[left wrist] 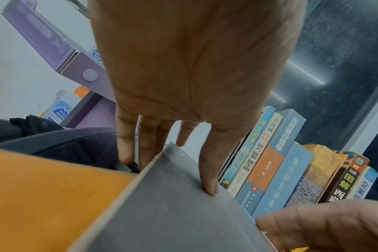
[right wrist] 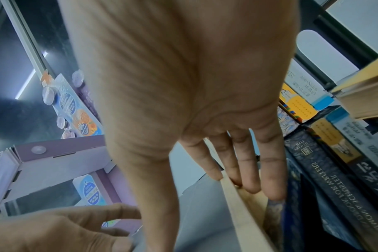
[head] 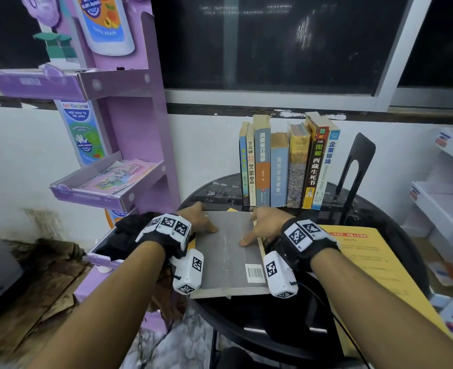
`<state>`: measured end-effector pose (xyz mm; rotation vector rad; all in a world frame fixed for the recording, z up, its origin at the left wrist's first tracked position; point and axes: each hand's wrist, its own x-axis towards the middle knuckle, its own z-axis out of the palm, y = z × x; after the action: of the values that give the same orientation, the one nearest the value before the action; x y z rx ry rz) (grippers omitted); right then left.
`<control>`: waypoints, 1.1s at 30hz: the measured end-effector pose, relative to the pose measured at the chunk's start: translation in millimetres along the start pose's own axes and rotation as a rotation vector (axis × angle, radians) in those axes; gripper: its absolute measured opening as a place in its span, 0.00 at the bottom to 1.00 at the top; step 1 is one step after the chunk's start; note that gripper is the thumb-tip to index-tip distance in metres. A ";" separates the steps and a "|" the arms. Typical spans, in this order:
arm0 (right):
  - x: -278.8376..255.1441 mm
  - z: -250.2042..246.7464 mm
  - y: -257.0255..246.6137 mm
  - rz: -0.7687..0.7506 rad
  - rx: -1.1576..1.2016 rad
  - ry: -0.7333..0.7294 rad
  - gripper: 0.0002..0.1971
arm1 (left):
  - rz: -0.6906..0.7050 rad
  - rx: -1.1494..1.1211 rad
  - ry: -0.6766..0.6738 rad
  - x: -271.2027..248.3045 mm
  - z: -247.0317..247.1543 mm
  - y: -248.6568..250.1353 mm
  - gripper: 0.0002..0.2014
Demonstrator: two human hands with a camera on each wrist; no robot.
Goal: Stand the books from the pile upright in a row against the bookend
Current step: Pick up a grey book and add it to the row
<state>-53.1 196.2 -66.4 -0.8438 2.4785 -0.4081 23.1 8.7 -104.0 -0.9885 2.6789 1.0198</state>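
Note:
A grey book (head: pixel 228 257) lies flat on top of the pile, barcode toward me. My left hand (head: pixel 202 221) grips its left edge: the thumb (left wrist: pixel 209 179) presses the cover and the fingers reach down past the edge. At the book's right edge my right hand (head: pixel 262 227) holds it, thumb on the cover and fingers (right wrist: pixel 248 179) against the page edge. An orange book (left wrist: pixel 43 196) lies under it. Several books (head: pixel 286 166) stand upright in a row at the back, the rightmost leaning toward the black bookend (head: pixel 358 161).
The pile sits on a round black table (head: pixel 260 312). A large yellow sheet (head: pixel 366 257) lies to the right of the pile. A purple display rack (head: pixel 129 129) stands close on the left, and white shelves (head: pixel 446 198) on the right. A wall lies behind the row.

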 end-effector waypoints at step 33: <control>-3.5 -4.6 -3.4 0.019 0.188 0.211 0.45 | 0.172 -0.721 0.073 -25.8 -24.4 10.9 0.15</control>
<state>-51.5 196.3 -59.9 -0.7320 2.5847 -0.7448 39.6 13.4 -71.0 -0.8886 2.5022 2.1061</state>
